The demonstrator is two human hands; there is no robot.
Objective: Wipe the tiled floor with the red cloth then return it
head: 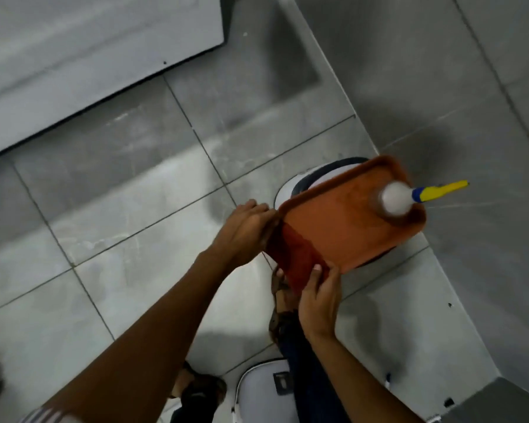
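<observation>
Red cloth [298, 254] on orange tray [345, 230], both hands' [246, 230] [318, 297] grip closed on tray, spray bottle [394, 198] aboard

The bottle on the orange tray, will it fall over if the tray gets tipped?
Probably. The bottle stands upright and loose near the far corner of the orange tray, so a tilt could topple or slide it. The tray's raised rim might catch it. Both hands hold the near end, which helps keep things level.

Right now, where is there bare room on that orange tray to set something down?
The middle of the orange tray is bare, between the red cloth at the near end and the bottle at the far end. The near end is crowded: left hand and right hand grip there.
</observation>
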